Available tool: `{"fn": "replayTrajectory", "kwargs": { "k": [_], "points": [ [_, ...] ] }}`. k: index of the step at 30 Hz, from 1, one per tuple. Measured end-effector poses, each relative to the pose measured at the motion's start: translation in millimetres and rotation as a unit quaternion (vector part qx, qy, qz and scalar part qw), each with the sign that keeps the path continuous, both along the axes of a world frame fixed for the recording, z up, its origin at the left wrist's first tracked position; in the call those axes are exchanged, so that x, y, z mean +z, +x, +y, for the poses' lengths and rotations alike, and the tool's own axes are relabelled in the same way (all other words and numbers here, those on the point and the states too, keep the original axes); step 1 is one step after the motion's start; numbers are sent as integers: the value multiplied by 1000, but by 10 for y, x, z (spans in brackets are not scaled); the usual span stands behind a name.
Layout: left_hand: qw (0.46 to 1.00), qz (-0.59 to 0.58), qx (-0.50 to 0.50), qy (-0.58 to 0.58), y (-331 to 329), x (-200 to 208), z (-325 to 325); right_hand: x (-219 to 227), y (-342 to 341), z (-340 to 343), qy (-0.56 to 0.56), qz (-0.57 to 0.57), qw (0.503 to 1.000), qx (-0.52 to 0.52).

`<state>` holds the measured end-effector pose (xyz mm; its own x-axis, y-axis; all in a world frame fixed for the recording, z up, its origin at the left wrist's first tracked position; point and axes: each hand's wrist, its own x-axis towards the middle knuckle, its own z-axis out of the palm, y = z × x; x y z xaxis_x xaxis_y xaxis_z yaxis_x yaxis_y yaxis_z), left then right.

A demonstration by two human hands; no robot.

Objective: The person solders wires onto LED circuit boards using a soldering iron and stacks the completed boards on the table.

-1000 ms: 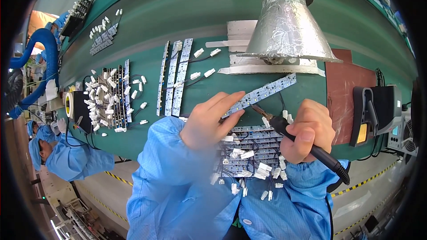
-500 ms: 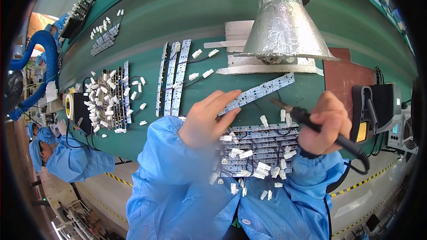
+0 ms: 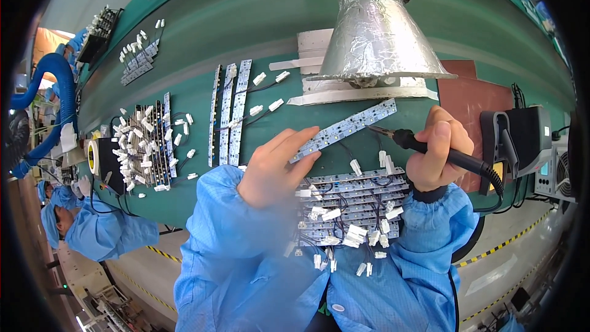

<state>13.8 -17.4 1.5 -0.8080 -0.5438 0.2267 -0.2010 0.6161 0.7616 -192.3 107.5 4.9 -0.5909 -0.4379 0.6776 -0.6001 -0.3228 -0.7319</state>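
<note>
1. At the middle of the green desk (image 3: 184,55), a long white LED strip board (image 3: 344,130) is lying at a slant, its right end raised toward the silver foil-wrapped hood (image 3: 378,31).
2. The left hand (image 3: 273,169) is pressing flat on the strip's lower left end, its fingers stretched out rather than closed around anything.
3. The right hand (image 3: 437,155) is clenching its grip around the black handle of a soldering iron (image 3: 424,146), whose tip is pointing at the strip's right part; whether it is touching cannot be told.
4. Just below the strip, between the two blue sleeves, a pile of finished strip boards with white connectors (image 3: 353,206) is resting at the desk's near edge.
5. To the left, three more strips (image 3: 228,114) are lying side by side, and farther left a heap of connectors and boards (image 3: 147,144) is sitting.
6. At the right, a soldering station (image 3: 522,141) is standing beside a brown mat (image 3: 476,89).
7. At the lower left, another person in blue (image 3: 92,230) is working.
</note>
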Motion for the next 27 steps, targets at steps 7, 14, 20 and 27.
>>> {"fn": "replayTrajectory", "kwargs": {
  "k": [7, 14, 20, 27],
  "points": [
    [1000, -6, 0, 12, 2, 14, 5, 8, 14, -13, 6, -4, 1000, -9],
    [1000, 0, 0, 6, -9, 12, 8, 10, 1, -13, 8, 6, 1000, -8],
    [1000, 5, 1, 0, -3, -5, 9, 11, 13, -16, 17, 9, 1000, -10],
    [1000, -2, 0, 4, 15, 16, 5, -48, -57, 68, -22, -27, 998, -53]
  ]
}}
